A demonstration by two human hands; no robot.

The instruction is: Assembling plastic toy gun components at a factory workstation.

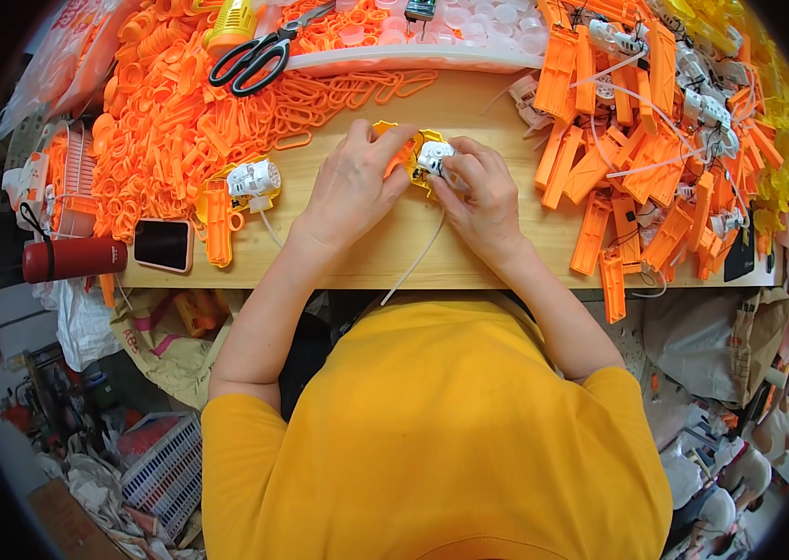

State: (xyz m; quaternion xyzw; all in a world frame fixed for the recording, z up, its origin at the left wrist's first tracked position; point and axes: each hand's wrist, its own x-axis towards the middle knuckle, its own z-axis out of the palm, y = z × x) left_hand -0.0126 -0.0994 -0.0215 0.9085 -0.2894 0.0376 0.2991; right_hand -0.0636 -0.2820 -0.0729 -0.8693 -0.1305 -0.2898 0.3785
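Above the wooden table, my left hand [354,182] curls its thumb and index finger around an orange plastic part [398,161] at the left of a yellow plastic shell [425,138]. My right hand [485,194] pinches the white motor unit [435,157] that sits at the shell's right end. My fingers hide much of the shell. A thin white cord [413,264] hangs down from the unit toward the table's front edge. Left of my left hand lies a similar assembly, with an orange handle [218,224] and a white unit [254,179] in a yellow shell.
Loose orange parts [147,121] are heaped at the left, behind a phone [163,245] and a red bottle [72,259]. Black scissors [254,61] rest by a white tray [394,62] at the back. Orange housings with wired white units [651,140] pile up at the right.
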